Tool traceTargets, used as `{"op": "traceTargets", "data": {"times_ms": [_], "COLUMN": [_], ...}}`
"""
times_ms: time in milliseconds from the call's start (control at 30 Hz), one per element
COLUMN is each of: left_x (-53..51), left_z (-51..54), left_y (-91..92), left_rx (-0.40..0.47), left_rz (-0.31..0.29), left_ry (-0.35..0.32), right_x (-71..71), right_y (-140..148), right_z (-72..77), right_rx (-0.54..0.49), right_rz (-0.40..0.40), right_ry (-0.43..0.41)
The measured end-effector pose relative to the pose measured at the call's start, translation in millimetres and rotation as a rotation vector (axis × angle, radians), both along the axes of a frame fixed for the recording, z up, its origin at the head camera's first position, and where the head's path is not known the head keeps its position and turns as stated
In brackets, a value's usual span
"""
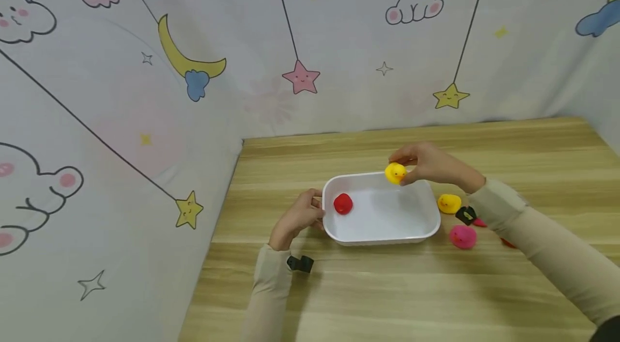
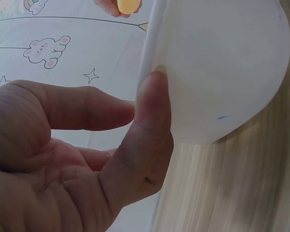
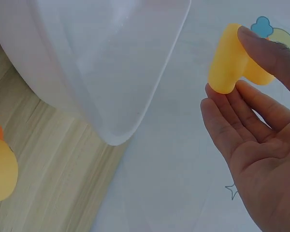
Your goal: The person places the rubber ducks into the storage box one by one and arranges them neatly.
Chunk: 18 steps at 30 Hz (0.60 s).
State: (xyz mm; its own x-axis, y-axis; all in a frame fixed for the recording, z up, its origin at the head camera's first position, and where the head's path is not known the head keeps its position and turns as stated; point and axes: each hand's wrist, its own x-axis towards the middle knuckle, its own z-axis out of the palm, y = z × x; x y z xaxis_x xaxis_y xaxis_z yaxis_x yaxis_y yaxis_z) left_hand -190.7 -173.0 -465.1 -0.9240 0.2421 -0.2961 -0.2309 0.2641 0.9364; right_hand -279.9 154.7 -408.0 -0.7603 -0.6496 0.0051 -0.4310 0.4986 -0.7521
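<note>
A yellow rubber duck (image 1: 395,173) is pinched between the thumb and fingers of my right hand (image 1: 431,164), held above the back right of a white plastic tub (image 1: 382,237). The right wrist view shows the same yellow duck (image 3: 227,60) at the fingertips of that hand (image 3: 266,125). My left hand (image 1: 301,213) grips the tub's left end. Up close in the left wrist view, its thumb and a finger of the hand (image 2: 82,145) pinch the tub's rim (image 2: 150,43). Inside the tub, toward the left, lies a red rubber toy (image 1: 343,204).
Right of the tub are another yellow duck (image 1: 449,203) and a pink duck (image 1: 463,237). Other pink and red toys lie partly hidden under the right sleeve (image 1: 537,234). The wooden table (image 1: 368,299) meets a printed cloth wall (image 1: 349,105) at the back and left.
</note>
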Motion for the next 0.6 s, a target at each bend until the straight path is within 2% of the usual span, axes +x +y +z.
{"op": "traceTargets", "data": {"times_ms": [267,600], "left_x": [1.5,2.6], "left_z": [-0.5,1.3], "left_y": [-0.3,-2.7], "left_rx": [0.013,0.009], "left_rz": [0.002,-0.008], "left_ry": [0.001,0.009], "right_x": [-0.6,-1.7], "right_y": [-16.1,-34.2], "right_z": [-3.0,-14.3], "right_rx": [0.028,0.065], "right_rz": [0.048,0.094], "right_ry": [0.014,-0.030]}}
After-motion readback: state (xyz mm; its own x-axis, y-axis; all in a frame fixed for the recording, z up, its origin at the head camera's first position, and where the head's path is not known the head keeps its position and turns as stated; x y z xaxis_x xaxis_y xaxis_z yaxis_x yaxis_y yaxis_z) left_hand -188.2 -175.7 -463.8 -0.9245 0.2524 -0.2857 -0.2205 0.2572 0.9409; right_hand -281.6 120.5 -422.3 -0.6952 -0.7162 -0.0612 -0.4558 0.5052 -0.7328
